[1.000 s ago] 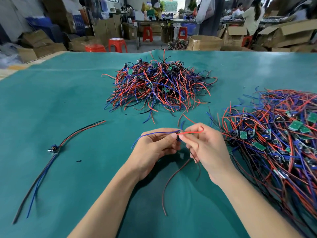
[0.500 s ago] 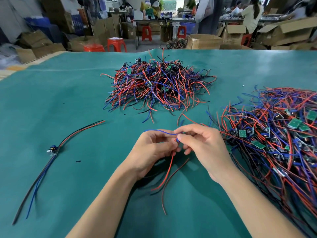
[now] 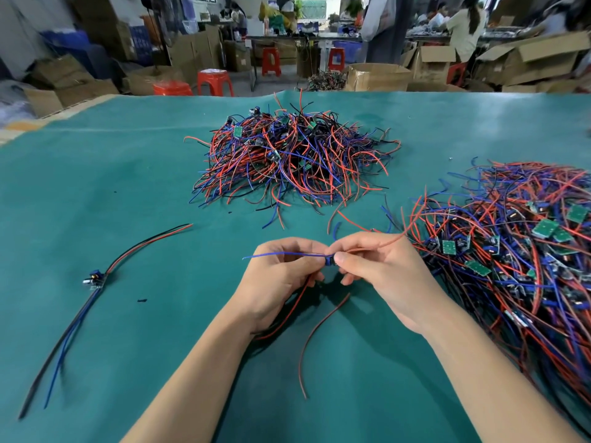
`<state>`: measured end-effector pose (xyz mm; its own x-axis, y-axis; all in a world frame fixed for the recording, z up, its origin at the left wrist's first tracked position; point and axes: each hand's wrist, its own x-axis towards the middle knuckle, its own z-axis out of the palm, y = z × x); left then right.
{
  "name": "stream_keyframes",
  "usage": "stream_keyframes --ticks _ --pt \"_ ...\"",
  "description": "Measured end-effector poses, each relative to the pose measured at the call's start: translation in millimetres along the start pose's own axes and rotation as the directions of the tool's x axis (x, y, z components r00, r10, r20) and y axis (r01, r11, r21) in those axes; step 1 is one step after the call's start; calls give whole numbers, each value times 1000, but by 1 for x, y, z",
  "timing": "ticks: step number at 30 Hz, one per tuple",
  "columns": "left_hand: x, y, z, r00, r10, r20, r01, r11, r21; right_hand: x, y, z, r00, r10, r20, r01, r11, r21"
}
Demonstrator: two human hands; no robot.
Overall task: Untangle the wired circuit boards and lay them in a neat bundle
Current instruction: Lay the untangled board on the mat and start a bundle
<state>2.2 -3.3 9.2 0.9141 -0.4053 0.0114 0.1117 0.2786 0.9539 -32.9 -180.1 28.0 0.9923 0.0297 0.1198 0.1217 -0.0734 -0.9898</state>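
Both hands meet over the green mat [image 3: 128,187] at a small wired circuit board [image 3: 330,261], mostly hidden between the fingertips. My left hand [image 3: 281,279] pinches it with a blue wire [image 3: 281,254] sticking out to the left over its fingers. My right hand [image 3: 380,270] pinches the board's right side, and a red wire [image 3: 383,243] runs out over its fingers to the right. Red and dark wires [image 3: 316,334] hang from the board down onto the mat. One straightened wired board [image 3: 94,279] lies alone at the left.
A tangled heap of red, blue and black wired boards [image 3: 287,161] sits in the middle far part of the mat. A larger spread of wired boards [image 3: 524,251] covers the right side. Cardboard boxes [image 3: 377,76] and red stools [image 3: 214,81] stand beyond the far edge.
The red wire first held level between the fingers dropped down, then a red wire rose over my right hand. The blue wire now points straight left. Both hands stayed in place.
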Motion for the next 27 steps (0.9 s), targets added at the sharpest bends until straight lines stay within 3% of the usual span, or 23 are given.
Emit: stream_keyframes --ticks 10,18,27 --pt "-1 3 2 995 -27 93 17 993 113 0 -2 -5 999 11 49 -15 996 82" --pt "-2 0 0 990 2 138 -11 998 67 2 4 7 971 28 -236 10 987 158" --pt "-3 -1 -1 980 -15 196 -33 971 237 -1 -4 -2 986 165 -10 -152 930 334"
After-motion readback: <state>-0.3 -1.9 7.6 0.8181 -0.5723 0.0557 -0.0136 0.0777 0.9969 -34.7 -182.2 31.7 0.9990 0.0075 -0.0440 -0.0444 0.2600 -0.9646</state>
